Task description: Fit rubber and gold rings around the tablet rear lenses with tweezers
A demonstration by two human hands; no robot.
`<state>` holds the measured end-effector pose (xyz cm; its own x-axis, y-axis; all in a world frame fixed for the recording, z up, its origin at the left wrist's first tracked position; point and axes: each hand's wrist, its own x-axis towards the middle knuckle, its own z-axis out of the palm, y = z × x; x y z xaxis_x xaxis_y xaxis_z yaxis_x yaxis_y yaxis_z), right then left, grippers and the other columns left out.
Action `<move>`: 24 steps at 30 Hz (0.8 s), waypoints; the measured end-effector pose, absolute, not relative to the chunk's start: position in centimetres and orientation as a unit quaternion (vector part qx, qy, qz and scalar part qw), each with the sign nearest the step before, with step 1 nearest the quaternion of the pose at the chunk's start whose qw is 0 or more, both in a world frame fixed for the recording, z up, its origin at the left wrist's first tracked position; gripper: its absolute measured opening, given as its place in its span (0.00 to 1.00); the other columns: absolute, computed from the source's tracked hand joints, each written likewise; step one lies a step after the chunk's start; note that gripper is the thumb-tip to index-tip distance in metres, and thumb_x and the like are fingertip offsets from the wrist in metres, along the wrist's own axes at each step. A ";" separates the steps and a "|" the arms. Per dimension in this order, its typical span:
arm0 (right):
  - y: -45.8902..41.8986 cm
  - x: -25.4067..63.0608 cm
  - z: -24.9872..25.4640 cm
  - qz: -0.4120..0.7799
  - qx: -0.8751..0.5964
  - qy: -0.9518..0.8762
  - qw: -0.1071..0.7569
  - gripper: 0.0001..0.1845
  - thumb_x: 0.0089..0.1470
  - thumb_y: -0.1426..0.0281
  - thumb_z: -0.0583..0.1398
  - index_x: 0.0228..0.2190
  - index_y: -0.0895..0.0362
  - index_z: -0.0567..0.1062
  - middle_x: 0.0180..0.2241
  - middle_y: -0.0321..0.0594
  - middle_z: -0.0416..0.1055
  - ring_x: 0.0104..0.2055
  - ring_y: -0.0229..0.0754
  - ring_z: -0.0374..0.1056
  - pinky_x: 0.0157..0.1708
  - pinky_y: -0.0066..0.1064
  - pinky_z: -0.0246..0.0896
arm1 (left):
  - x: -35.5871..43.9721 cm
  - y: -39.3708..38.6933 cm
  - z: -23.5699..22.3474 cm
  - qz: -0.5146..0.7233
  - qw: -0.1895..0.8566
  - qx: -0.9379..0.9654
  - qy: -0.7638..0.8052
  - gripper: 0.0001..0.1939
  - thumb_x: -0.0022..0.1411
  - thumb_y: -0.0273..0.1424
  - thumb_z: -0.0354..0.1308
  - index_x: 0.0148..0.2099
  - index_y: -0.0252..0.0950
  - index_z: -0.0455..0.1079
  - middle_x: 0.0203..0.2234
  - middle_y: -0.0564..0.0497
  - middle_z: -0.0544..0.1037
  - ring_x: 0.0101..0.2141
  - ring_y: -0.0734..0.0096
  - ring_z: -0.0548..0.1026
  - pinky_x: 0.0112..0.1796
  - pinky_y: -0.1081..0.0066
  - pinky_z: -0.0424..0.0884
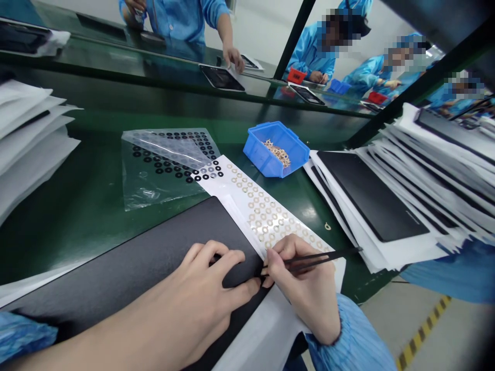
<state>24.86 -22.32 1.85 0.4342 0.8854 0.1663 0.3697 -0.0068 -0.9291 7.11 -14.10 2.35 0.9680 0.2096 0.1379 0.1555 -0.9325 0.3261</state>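
A flat black panel (154, 257) lies tilted across the bench on white sheeting. My left hand (209, 288) rests on it with fingers bent and apart, the index fingertip near the panel's right edge. My right hand (301, 283) pinches black tweezers (320, 256); their tips are close to that edge, by my left index finger, and what lies between them is hidden. Under and beyond my right hand is a white sheet (286, 211) with rows of small pale rings. A clear film (154, 180) bearing black rings lies farther left, partly folded over.
A blue bin (257, 149) holds many small tan pieces. One loose tan ring (327, 226) lies on the green bench. Stacked dark panels (371, 196) with white sheets stand right; white sheets (31, 139) pile up left. Co-workers in blue sit beyond a raised shelf (154, 59).
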 end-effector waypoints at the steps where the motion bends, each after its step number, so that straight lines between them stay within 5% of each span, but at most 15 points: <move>1: -22.3 24.9 1.8 0.244 -0.665 -0.476 0.521 0.15 0.53 0.72 0.59 0.18 0.56 0.62 0.18 0.32 0.65 0.17 0.33 0.66 0.17 0.24 0.61 | 7.1 -14.1 2.3 0.084 0.159 0.979 0.092 0.23 0.63 0.23 0.46 0.60 0.44 0.58 0.46 0.44 0.64 0.44 0.53 0.60 0.38 0.55 0.67; 24: -21.2 26.1 3.3 0.351 -0.640 -0.520 0.445 0.16 0.49 0.75 0.59 0.16 0.55 0.60 0.14 0.32 0.65 0.15 0.35 0.65 0.16 0.24 0.57 | 7.0 -14.2 2.5 0.068 0.166 0.979 0.093 0.24 0.63 0.22 0.46 0.60 0.45 0.59 0.47 0.45 0.63 0.44 0.54 0.60 0.38 0.56 0.67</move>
<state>26.13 -21.17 3.32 0.2141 0.9767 0.0135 0.3529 -0.0644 -0.9334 6.96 -14.20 2.54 0.9733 0.2051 0.1029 0.1598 -0.9276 0.3376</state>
